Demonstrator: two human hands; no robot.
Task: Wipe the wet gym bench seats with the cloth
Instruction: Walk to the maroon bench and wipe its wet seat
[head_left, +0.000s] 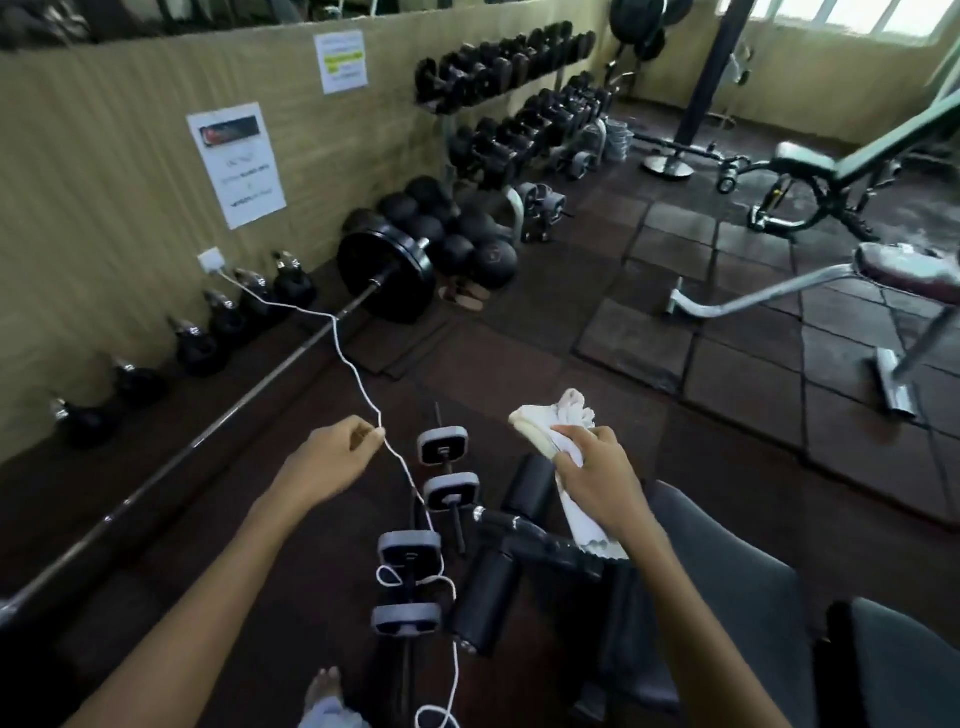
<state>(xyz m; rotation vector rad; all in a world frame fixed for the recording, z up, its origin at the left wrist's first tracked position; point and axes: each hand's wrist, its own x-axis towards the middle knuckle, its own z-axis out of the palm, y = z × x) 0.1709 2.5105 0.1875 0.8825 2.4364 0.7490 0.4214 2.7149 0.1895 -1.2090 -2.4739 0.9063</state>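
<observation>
Two bare arms are stretched forward over a dark bench seat (727, 587) at lower right.

A loaded barbell (384, 275) is laid along the wall; smaller weights (441, 447) are lined up on the floor. A white cloth (566, 441) is gripped in the closed right hand (597, 478) above the seat's front end. A thin white cord (358, 374) is pinched by the left hand (337, 457).

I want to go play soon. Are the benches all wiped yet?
Not yet. Nothing looks wiped so far. The right hand holds the white cloth bunched up, off any seat. The left hand pinches a white cable. The dark bench seat beside them and the far bench are left.
</observation>
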